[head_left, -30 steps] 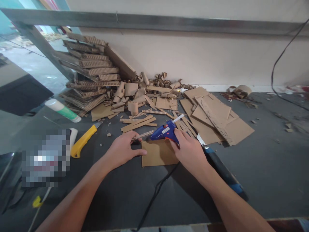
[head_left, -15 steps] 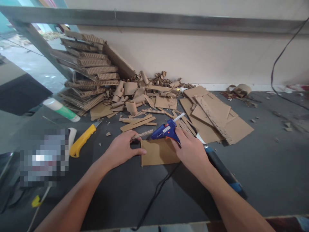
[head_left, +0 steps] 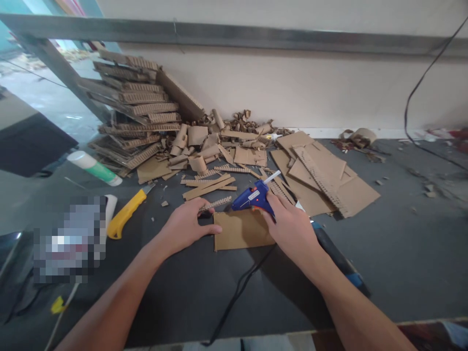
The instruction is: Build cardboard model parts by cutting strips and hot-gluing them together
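My right hand (head_left: 290, 222) is closed round the handle of a blue glue gun (head_left: 250, 196), whose small red light shows and whose white glue stick juts from the back. The nozzle points left, over the far edge of a flat cardboard rectangle (head_left: 241, 231). My left hand (head_left: 188, 219) grips a narrow corrugated cardboard strip (head_left: 218, 202) with its fingers, while the thumb rests at the rectangle's left edge. The strip's free end lies just left of the nozzle; whether they touch I cannot tell. My left fingertips are partly hidden.
Cardboard scraps (head_left: 208, 141) and a stack of corrugated pieces (head_left: 142, 107) lie at the back. Cut sheets (head_left: 321, 175) sit right. A yellow utility knife (head_left: 127, 212) and a glue bottle (head_left: 95, 168) lie left; a blue-black knife (head_left: 338, 258) lies beside my right forearm. A black cord (head_left: 237, 292) runs frontward.
The glue gun has shifted very slightly to the right in my right hand. My left hand and the strip hold nearly the same place; the camera view has moved a little.
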A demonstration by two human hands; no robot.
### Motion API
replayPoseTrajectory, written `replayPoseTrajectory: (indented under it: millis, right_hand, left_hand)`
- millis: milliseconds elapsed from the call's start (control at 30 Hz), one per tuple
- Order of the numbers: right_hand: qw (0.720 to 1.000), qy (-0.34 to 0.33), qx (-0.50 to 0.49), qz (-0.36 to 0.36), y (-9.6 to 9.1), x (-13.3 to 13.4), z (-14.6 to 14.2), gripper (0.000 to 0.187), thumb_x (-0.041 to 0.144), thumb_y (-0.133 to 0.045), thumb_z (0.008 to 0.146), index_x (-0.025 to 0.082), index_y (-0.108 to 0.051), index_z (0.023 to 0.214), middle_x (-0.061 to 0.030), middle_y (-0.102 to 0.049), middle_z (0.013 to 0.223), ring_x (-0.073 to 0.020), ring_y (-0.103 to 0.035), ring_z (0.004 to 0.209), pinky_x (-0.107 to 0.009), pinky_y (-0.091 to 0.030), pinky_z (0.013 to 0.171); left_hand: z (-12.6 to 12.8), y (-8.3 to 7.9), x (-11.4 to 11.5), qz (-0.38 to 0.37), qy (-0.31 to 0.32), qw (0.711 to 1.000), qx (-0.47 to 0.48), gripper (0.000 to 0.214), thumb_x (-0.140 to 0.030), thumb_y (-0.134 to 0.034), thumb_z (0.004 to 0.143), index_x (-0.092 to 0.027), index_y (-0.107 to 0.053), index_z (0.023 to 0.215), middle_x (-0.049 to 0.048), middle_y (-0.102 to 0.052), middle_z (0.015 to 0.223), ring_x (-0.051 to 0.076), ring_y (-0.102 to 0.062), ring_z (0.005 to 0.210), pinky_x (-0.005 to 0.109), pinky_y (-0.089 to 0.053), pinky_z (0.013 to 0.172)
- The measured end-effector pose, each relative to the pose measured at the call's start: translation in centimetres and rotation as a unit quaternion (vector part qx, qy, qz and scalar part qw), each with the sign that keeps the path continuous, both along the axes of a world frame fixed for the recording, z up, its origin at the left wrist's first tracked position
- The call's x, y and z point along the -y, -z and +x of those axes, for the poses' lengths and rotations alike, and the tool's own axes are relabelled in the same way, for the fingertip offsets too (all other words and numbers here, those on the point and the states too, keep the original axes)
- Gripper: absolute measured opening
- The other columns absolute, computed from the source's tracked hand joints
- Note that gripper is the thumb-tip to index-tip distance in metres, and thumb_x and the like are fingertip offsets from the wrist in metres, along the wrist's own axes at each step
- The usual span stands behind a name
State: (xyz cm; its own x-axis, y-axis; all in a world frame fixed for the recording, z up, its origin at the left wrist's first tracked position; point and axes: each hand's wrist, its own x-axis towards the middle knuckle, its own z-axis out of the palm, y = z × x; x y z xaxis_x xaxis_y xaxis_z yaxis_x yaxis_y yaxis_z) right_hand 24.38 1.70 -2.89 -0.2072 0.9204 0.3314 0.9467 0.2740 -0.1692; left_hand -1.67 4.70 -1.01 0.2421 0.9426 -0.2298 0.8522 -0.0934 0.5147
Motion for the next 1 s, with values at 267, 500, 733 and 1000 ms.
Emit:
replayPoseTrajectory:
  millis: [267,500,733,1000]
  right_hand:
    - [0.999,0.026,0.038,-0.023,-0.9,0.4,0.0,0.031,0.028,-0.053,0.095,0.018,-0.06,0.124,-0.0128,-0.07,0.116,-0.0212,-0.069,0.077,-0.029,-0.044,0.055]
    - [0.995,0.043,0.062,-0.064,-2.4,0.5,-0.5,0.029,0.027,-0.053,0.096,0.017,-0.059,0.123,-0.0118,-0.071,0.111,-0.0219,-0.069,0.08,-0.029,-0.043,0.055]
    - [0.995,0.054,0.07,-0.035,-2.1,1.1,0.4,0.031,0.028,-0.055,0.095,0.019,-0.058,0.124,-0.0109,-0.071,0.113,-0.0218,-0.069,0.076,-0.029,-0.039,0.051]
    - [0.993,0.078,0.084,-0.022,-2.5,1.5,1.1,0.033,0.026,-0.055,0.094,0.017,-0.059,0.125,-0.0084,-0.073,0.098,-0.0206,-0.067,0.068,-0.029,-0.034,0.047]
  left_hand:
    - [-0.1,0.2,0.0,0.004,0.009,1.0,0.007,0.045,-0.057,-0.076,0.068,-0.022,-0.065,0.095,0.0038,-0.067,0.095,0.024,-0.061,0.087,0.032,-0.044,0.07]
    - [-0.1,0.0,0.1,0.008,0.009,1.0,0.008,0.044,-0.056,-0.077,0.067,-0.022,-0.066,0.094,0.0039,-0.066,0.093,0.025,-0.062,0.087,0.033,-0.045,0.072]
    - [-0.1,0.0,0.1,0.005,0.01,1.0,0.003,0.045,-0.057,-0.076,0.068,-0.021,-0.064,0.092,0.0048,-0.067,0.095,0.025,-0.062,0.088,0.033,-0.045,0.072]
    - [-0.2,0.0,0.1,-0.001,0.004,1.0,0.013,0.046,-0.059,-0.075,0.068,-0.022,-0.064,0.092,0.0062,-0.068,0.1,0.026,-0.062,0.09,0.033,-0.046,0.073]
